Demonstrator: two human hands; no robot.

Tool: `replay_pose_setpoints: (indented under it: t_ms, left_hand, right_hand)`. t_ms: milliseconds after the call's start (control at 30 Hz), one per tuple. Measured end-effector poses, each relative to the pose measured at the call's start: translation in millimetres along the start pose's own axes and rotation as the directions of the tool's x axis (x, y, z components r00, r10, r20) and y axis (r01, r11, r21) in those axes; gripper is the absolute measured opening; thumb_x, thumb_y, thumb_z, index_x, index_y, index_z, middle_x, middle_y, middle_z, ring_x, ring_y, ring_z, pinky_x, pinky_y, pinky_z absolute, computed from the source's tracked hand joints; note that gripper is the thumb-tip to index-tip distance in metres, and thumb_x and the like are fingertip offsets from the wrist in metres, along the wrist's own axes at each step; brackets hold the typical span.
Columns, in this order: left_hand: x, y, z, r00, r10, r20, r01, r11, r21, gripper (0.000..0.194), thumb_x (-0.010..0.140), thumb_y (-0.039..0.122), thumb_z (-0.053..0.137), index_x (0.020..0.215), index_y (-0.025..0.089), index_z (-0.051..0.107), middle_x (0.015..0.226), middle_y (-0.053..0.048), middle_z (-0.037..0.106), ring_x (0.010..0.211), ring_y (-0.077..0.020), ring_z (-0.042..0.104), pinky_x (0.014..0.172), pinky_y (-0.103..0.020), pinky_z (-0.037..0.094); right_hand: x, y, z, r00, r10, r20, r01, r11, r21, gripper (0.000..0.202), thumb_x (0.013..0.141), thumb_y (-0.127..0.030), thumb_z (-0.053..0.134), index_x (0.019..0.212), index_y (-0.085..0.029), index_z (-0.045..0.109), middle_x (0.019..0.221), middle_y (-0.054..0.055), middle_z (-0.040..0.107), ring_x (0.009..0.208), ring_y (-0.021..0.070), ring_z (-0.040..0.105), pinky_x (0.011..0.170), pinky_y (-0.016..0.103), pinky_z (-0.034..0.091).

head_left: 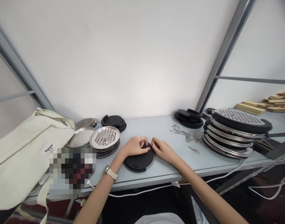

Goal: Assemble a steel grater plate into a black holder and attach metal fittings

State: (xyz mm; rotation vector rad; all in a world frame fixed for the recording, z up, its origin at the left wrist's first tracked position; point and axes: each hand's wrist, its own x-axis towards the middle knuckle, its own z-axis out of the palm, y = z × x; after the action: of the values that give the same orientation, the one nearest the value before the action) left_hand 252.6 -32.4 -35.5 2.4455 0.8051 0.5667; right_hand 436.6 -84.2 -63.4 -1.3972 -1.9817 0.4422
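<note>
A black round grater holder [139, 161] with a metal rim showing on its right side lies flat near the table's front edge. My left hand [136, 146] is closed, with curled fingers and thumb pressed on its upper part. At the holder's far right edge, my right hand [159, 147] pinches a small metal wire clip [150, 141]. Between the two hands the clip shows only in part. To the right lie a loose wire clip [193, 150] and a pile of similar clips [187, 135].
Round metal grater plates [105, 138] are stacked at left, beside a plain metal disc [81, 137] and black holders [113, 121]. More black holders [189, 117] sit at the back right. A tall stack of assembled graters [231, 137] stands right. A cream bag [27, 149] covers the left end.
</note>
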Motion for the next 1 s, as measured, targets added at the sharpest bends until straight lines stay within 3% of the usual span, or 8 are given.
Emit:
replay_pose_setpoints:
  t_ms: [333, 833, 1000]
  left_hand:
    - [0, 0, 0.2, 1.000, -0.015, 0.009, 0.014, 1.000, 0.007, 0.015, 0.074, 0.032, 0.060, 0.079, 0.019, 0.055, 0.053, 0.008, 0.041, 0.049, -0.0073, 0.038, 0.052, -0.020, 0.030]
    - [0, -2, 0.5, 1.000, 0.007, 0.012, -0.007, 1.000, 0.014, 0.015, 0.075, 0.032, 0.059, 0.079, 0.018, 0.054, 0.053, 0.008, 0.041, 0.049, -0.0072, 0.038, 0.052, -0.020, 0.028]
    - [0, -2, 0.6, 1.000, 0.011, -0.002, -0.011, 1.000, 0.012, 0.022, 0.074, 0.033, 0.060, 0.090, 0.019, 0.052, 0.054, 0.009, 0.042, 0.049, -0.0078, 0.040, 0.051, -0.020, 0.028]
  right_hand:
    - [0, -7, -4, 1.000, -0.001, -0.026, 0.004, 0.993, 0.119, 0.020, 0.092, -0.036, 0.030, 0.084, -0.022, 0.041, 0.056, -0.007, 0.040, 0.050, 0.0102, 0.038, 0.054, 0.021, 0.030]
    - [0, 3, 3, 0.998, -0.022, 0.062, 0.027, 0.996, -0.082, 0.020, 0.090, -0.027, 0.033, 0.071, -0.021, 0.038, 0.053, -0.006, 0.038, 0.047, 0.0089, 0.035, 0.050, 0.021, 0.022]
    - [0, 5, 3, 0.998, -0.014, 0.063, 0.020, 0.994, -0.104, 0.021, 0.090, -0.027, 0.033, 0.072, -0.020, 0.042, 0.054, -0.005, 0.041, 0.048, 0.0089, 0.038, 0.051, 0.021, 0.023]
